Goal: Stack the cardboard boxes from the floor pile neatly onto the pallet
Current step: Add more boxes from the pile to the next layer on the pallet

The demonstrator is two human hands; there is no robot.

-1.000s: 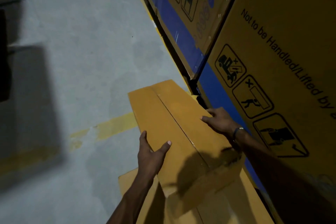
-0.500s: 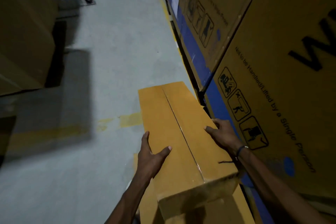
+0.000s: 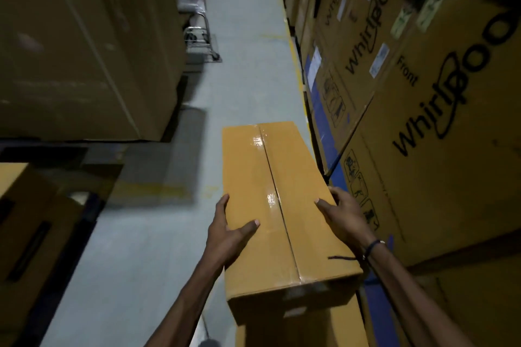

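Observation:
A long, taped yellow-brown cardboard box (image 3: 267, 183) is held lengthwise in front of me, above the floor. My left hand (image 3: 225, 234) grips its left edge, thumb on the top face and fingers down the side. My right hand (image 3: 341, 217) grips the right edge the same way, a dark band on the wrist. Under the box's near end, part of another cardboard box (image 3: 332, 327) shows. No pallet is in view.
Tall Whirlpool-printed cartons (image 3: 439, 110) line the right side close to the box. Large cartons (image 3: 79, 45) stand at left, another box (image 3: 25, 222) at lower left. A hand trolley (image 3: 200, 39) stands far down the grey concrete aisle (image 3: 245, 70) with yellow floor lines.
The box has come up level and away from the lower boxes, both hands keeping their grip. My view has lifted from the floor to look down the aisle.

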